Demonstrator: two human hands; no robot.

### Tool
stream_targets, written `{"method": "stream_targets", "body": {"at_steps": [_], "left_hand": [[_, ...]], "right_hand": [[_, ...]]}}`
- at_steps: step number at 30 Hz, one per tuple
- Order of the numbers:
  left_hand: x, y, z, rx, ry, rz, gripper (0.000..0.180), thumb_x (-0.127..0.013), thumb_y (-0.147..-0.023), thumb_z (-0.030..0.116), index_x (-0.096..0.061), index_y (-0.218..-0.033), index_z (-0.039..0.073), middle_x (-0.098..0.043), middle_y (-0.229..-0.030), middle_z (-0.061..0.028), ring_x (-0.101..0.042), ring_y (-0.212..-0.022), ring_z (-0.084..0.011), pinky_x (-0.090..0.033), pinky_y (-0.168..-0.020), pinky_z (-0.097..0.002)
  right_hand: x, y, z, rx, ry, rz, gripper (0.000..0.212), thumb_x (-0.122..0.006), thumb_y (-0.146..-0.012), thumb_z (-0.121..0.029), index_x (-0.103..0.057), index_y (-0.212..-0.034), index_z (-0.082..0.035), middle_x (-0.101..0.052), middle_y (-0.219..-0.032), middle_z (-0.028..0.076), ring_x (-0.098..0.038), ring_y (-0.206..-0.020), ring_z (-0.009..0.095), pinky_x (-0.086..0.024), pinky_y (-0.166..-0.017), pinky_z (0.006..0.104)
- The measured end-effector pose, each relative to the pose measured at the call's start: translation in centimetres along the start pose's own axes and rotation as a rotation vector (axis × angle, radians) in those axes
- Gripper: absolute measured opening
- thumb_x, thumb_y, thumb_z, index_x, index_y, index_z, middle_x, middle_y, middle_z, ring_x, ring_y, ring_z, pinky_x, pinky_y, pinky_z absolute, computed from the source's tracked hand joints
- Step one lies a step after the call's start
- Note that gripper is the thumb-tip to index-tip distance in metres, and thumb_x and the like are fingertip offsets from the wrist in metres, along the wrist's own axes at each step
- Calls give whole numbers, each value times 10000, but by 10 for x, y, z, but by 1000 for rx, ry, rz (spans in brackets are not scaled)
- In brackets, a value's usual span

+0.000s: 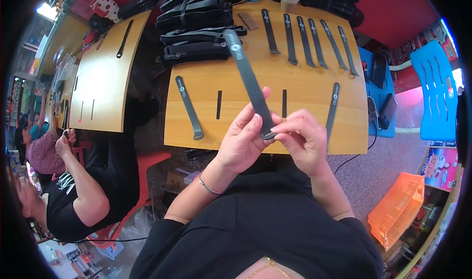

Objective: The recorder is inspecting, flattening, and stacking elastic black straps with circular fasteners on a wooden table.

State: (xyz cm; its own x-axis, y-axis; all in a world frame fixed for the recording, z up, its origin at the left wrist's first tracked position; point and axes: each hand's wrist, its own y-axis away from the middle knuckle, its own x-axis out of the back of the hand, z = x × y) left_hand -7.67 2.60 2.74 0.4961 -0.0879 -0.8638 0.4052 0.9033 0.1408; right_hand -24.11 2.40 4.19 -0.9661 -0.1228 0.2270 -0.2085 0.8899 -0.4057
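Note:
A dark strap with a rounded, printed tip [251, 80] is held up over the near edge of the table, slanting away to the far left. My left hand [244, 140] grips it near its lower end, thumb on top. At that folded lower end, the fingers of my right hand [304, 137] pinch the strap. One similar strap [189, 107] lies on the table left of my hands, and another strap [333, 109] lies to their right. Two short black strips [219, 105] are on the wood between those straps, one partly behind my right hand.
Bundled dark straps [196, 28] are stacked at the table's far left. Several single straps [302, 40] lie in a row at the far right, near a plastic cup [289, 0]. A co-worker [81, 190] sits at another table [105, 77] on the left. An orange crate [396, 210] stands on the floor at right.

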Motion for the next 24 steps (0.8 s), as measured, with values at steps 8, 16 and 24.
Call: {"method": "stream_targets", "body": {"at_steps": [8,16,24], "left_hand": [[14,-4,0,-199,13,32,529,-596,-934,94,-373,-1414,103,-624,-1043,-88,-623,-1019,-182,-564,-840,-304],[15,-5,-2,-330,-99,136,358,-623,-912,86,-482,-1241,64,-626,-1046,-104,-632,-992,-199,-572,-831,-304],[17,-5,-1,-385,-119,136,344,-626,-896,14,-498,-1211,63,-636,-1034,-102,-628,-1000,-196,-567,-849,-332]], "right_hand": [[1,2,-16,-83,51,-15,168,-577,-901,-45,-657,-1049,-39,-603,-766,87,-585,-659,173,-442,-587,270],[-10,2,-21,-73,306,-5,364,-576,-871,8,-588,-1222,-90,-650,-777,83,-638,-688,216,-494,-621,313],[-14,3,-15,-7,380,-31,421,-637,-801,39,-619,-1197,-103,-686,-838,69,-669,-717,203,-515,-621,317]]}}
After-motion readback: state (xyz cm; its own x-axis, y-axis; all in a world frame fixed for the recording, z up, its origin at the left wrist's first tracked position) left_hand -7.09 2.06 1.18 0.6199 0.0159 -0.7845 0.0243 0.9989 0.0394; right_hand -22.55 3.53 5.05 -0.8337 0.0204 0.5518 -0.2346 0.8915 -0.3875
